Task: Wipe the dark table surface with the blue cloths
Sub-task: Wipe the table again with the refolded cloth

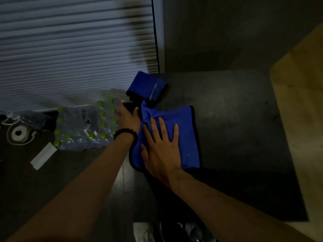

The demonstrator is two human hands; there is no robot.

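A blue cloth with black trim (185, 126) lies flat on the left part of the dark table (236, 119). My right hand (161, 145) presses flat on it with fingers spread. My left hand (126, 116), with a dark bead bracelet at the wrist, is at the table's left edge, its fingers at the cloth's left border; the exact grip is hidden. A second blue cloth (145, 84), folded, sits at the table's far left corner, just beyond the first one.
A shrink-wrapped pack of bottles with green caps (85, 126) stands on the floor left of the table. A closed slatted blind (70, 49) fills the upper left. A tan wooden surface (300, 102) borders the table on the right. A white paper strip (43, 156) lies on the floor.
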